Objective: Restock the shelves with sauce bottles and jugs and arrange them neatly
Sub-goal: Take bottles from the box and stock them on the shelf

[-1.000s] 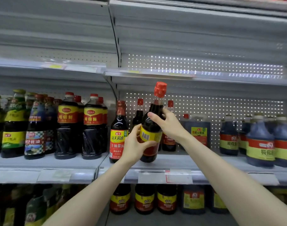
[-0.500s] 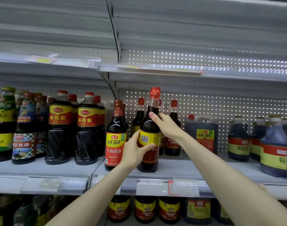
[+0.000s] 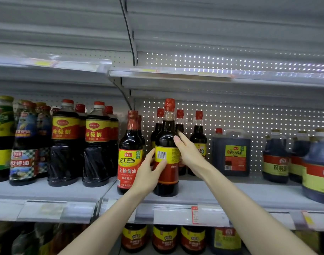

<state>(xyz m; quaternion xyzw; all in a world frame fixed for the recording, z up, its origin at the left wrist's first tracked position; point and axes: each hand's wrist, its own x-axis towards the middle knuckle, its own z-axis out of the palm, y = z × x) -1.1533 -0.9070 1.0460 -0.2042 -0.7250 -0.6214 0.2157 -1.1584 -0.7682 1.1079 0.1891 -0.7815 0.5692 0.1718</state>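
A dark soy sauce bottle (image 3: 166, 137) with a red cap stands upright on the middle shelf (image 3: 221, 194), its barcode facing me. My left hand (image 3: 148, 173) holds it low at the yellow and red label, thumb across the front. At the shoulder, my right hand (image 3: 189, 153) grips it with the thumb in front and the fingers hidden behind. A matching bottle (image 3: 130, 159) stands just to its left, label forward. Three more bottles (image 3: 198, 133) of the same kind stand behind.
A square soy sauce jug (image 3: 231, 153) stands to the right, then several blue jugs (image 3: 319, 168). Large dark bottles (image 3: 65, 144) fill the left bay. The upper shelf (image 3: 194, 74) hangs close overhead. More bottles (image 3: 164, 238) line the shelf below.
The bottle was tilted and lifted above the shelf; both hands have brought it down and it now stands upright on the shelf beside the matching bottle.
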